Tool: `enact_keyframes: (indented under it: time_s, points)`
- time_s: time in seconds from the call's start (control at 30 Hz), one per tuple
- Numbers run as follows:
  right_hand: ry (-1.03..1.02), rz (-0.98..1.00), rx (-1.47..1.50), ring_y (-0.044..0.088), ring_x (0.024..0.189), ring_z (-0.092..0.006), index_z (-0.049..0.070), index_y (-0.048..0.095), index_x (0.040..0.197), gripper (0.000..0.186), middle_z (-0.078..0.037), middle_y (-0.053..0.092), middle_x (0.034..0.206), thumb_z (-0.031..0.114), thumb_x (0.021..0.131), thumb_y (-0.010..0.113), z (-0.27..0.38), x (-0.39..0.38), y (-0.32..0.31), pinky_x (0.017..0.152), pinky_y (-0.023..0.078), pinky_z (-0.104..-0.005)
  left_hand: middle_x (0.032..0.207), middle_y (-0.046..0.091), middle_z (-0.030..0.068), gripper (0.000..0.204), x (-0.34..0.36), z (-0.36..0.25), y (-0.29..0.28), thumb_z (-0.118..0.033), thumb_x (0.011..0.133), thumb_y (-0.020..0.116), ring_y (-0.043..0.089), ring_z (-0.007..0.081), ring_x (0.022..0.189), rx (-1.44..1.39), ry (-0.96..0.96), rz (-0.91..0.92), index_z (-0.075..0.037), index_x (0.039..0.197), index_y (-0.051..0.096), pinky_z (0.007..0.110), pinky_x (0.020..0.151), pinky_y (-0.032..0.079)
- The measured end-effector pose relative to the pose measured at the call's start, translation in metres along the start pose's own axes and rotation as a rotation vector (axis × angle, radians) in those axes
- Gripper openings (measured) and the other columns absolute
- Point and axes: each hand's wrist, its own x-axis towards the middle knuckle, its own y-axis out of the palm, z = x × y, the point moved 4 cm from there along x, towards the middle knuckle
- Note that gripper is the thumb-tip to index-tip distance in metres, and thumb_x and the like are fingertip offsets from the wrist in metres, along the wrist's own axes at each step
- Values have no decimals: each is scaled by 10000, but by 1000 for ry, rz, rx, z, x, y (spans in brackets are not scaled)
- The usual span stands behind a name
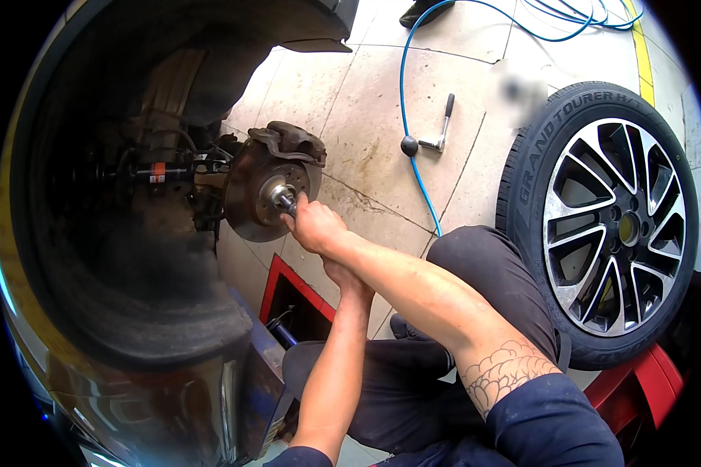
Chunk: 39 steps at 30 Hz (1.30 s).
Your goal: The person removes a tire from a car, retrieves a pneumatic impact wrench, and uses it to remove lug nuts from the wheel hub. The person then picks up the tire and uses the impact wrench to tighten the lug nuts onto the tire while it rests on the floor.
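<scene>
In the head view, the person's right hand (317,226) was at the centre of the brake disc (249,198), and its fingers were closed around a small dark metal piece (287,202), which was located at the bright hub (273,191). The left hand (347,274) was just under the right wrist and in large part hidden by it, so I cannot tell if its fingers were together or apart. The disc stood upright at the open side of the wheel arch (93,319), and the rusty caliper (296,144) sat over its upper edge. This dark arch was like a deep container: inside it there was a strut (177,172) with an orange label, and the inner part was too dark to tell more. Below the disc, a dark opening with a red border (304,284) held a blue cylindrical thing (283,335), partly visible. On the right was a wheel (561,206), that is, a black tyre around a silver and black rim, near the person's right knee. Between the disc and the wheel, a ratchet handle (448,113) and a blue hose (403,78) lay on the tiled floor (358,117).
</scene>
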Motion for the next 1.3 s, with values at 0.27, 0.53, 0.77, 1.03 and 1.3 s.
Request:
enact_keyframes:
  time_s: [0.27,0.53,0.77,1.03,1.3]
  points:
    - [-70,67,-37,681,1061,-425,-76,464,1322,600,-270,707,1077,432,1015,553,-2,-5,11,916,539,-505,1561,416,23,548,-10,-1,31,-443,1103,301,464,212,1353,250,83,-49,-166,1574,348,367,1132,361]
    - [-102,141,-85,674,1096,-413,-83,494,1296,572,-269,699,1127,415,1020,548,2,-6,14,946,534,-484,1394,535,91,483,-15,2,-5,-449,1101,294,546,216,1242,404,120,-233,-155,1442,469,394,1067,427]
    - [-86,183,-99,653,1152,-399,-68,538,1271,550,-255,678,1203,421,1019,559,-3,-6,14,976,523,-483,1361,548,86,468,-14,8,4,-449,1101,291,555,211,1219,370,101,-229,-159,1415,482,392,1055,437]
    - [-59,207,-116,644,1178,-382,-42,557,1280,542,-230,675,1232,429,1013,573,-5,-5,18,991,522,-473,1361,546,81,464,-14,11,6,-447,1103,288,555,206,1216,362,82,-228,-160,1417,475,388,1050,442]
    - [-119,154,-144,678,1072,-416,-17,594,1186,542,-241,702,1112,491,999,579,-18,5,30,905,546,-504,1361,545,75,460,-12,13,11,-444,1106,285,555,200,1212,351,54,-217,-161,1418,469,383,1046,446]
